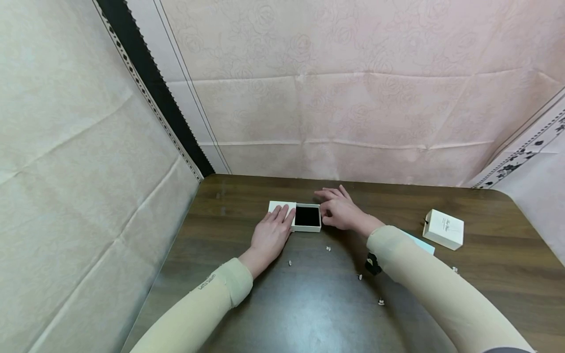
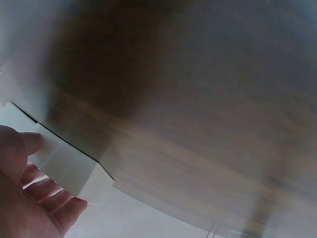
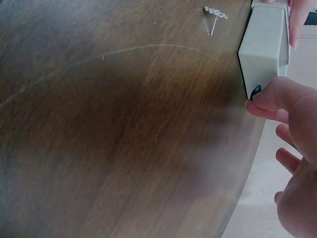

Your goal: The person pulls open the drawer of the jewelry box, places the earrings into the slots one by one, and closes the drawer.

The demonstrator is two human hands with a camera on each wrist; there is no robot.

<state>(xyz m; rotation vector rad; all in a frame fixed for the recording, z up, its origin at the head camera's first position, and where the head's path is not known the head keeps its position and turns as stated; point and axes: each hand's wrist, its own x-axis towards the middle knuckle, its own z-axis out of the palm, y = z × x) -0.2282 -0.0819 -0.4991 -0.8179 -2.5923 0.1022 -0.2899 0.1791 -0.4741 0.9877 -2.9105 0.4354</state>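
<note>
A small white drawer box stands near the table's far edge, its outer sleeve (image 1: 282,205) at the left. The drawer (image 1: 307,228), lined in black, is slid partly out to the right. My left hand (image 1: 271,233) holds the sleeve, fingers laid over its top and, in the left wrist view, the thumb (image 2: 32,143) against its side. At the drawer's right end my right hand (image 1: 342,211) pinches a black pull tab (image 3: 255,92) between thumb and index finger, the other fingers loosely bent. In the right wrist view a sparkly stud earring (image 3: 216,13) lies near the drawer.
Several small studs, such as one stud (image 1: 381,302), lie scattered over the brown wooden table (image 1: 282,304). To the right is a second white box (image 1: 443,229) with print on top. A pale blue flat piece (image 1: 419,242) shows partly behind my right sleeve. Cloth hangs behind the table.
</note>
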